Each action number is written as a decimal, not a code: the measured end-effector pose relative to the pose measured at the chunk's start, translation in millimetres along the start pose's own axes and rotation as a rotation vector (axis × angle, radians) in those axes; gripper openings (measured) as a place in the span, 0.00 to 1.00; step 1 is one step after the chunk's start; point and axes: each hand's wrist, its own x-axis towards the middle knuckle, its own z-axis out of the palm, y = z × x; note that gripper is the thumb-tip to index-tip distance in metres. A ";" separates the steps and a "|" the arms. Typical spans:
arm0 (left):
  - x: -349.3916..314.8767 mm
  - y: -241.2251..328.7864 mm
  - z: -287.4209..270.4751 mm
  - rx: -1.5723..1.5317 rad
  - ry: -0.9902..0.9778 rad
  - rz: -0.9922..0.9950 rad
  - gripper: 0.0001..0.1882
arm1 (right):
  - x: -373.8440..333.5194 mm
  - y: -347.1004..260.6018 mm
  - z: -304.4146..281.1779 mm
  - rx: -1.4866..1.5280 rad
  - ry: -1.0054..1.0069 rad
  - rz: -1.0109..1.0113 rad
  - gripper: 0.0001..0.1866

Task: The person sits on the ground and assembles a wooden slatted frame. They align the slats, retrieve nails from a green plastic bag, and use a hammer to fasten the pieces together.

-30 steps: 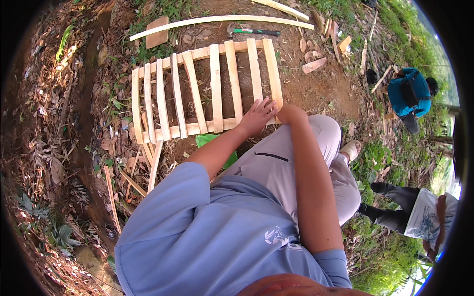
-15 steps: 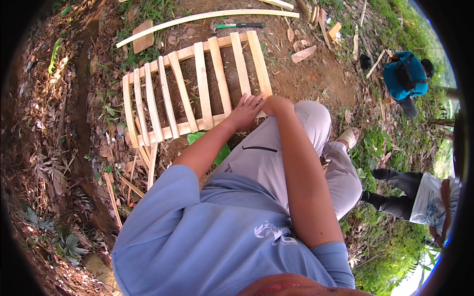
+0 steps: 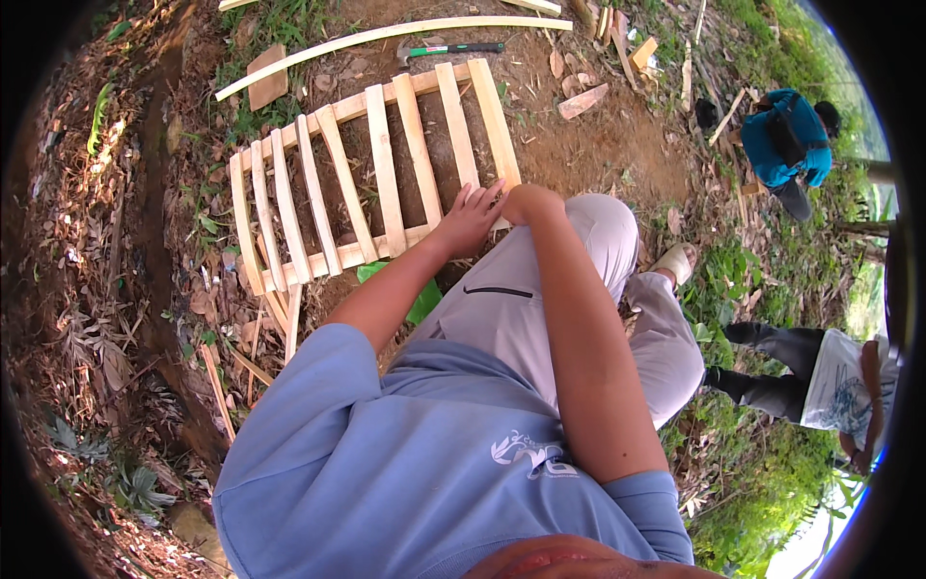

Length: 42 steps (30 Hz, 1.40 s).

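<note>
A ladder-like frame of pale wooden slats (image 3: 383,174) lies on the ground in front of me, with several crosspieces joining two long rails. Over its near right corner, my left hand (image 3: 468,222) rests on the near rail, fingers stretched toward the end slat (image 3: 496,116). Small dark specks show by its fingertips, too small to name. Touching those fingertips, my right hand (image 3: 533,205) is curled over the same corner with its wrist bent. Its fingers are hidden beneath it, so whatever they hold cannot be seen.
Beyond the frame lie a green and black hammer (image 3: 451,49), a long thin wooden strip (image 3: 386,41) and a flat board (image 3: 267,79). Wood offcuts (image 3: 584,101) lie at the far right. A teal bag (image 3: 789,140) and another person (image 3: 820,376) are on the right.
The whole view has shifted slightly, so the frame and hammer appear a little further left. Both hands stay at the same corner of the frame, the left fingers slightly moved.
</note>
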 end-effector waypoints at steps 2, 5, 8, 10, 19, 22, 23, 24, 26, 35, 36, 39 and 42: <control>-1.0 1.4 -1.4 0.059 -0.013 -0.010 0.47 | -5.8 -3.4 -4.4 -0.018 -0.009 -0.002 0.23; -0.6 3.4 -2.6 0.078 -0.024 -0.014 0.48 | -9.7 -4.3 -5.3 -0.046 -0.019 -0.003 0.23; 0.9 0.2 -0.5 0.088 -0.037 -0.024 0.48 | -6.6 -4.7 -6.5 -0.045 -0.008 -0.011 0.23; 2.3 0.9 -4.4 0.050 -0.053 -0.028 0.49 | -5.0 -3.6 -6.0 -0.048 0.005 -0.022 0.23; 37.4 -12.5 -15.6 -0.320 0.467 -0.265 0.44 | -1.0 -1.0 -4.2 0.043 0.009 0.039 0.22; 77.4 -41.9 1.0 -0.409 0.796 -0.549 0.45 | 0.0 -2.8 -2.1 0.065 0.046 0.037 0.22; 87.7 -47.0 2.7 -0.482 0.822 -0.638 0.46 | -1.2 -3.9 -2.3 0.071 0.039 0.042 0.22; 93.7 -50.6 5.7 -0.555 0.847 -0.729 0.48 | -1.9 -5.1 -3.4 0.076 0.032 0.046 0.21; 101.9 -52.8 10.4 -0.564 0.799 -0.792 0.52 | 3.2 3.5 -2.0 0.092 0.019 0.058 0.21; 104.3 -91.6 38.0 -0.917 0.671 -0.928 0.21 | 8.5 4.1 -1.3 0.093 0.022 0.030 0.20; 114.5 -63.6 20.6 -1.000 0.619 -0.926 0.20 | 14.8 21.4 4.1 0.116 0.020 0.070 0.20; 104.9 -63.2 9.8 -1.048 0.656 -0.930 0.18 | 9.8 13.2 -0.7 0.103 0.015 0.045 0.21; 99.4 -66.7 6.1 -1.053 0.672 -0.924 0.17 | 7.4 6.8 -3.2 0.093 0.021 0.037 0.21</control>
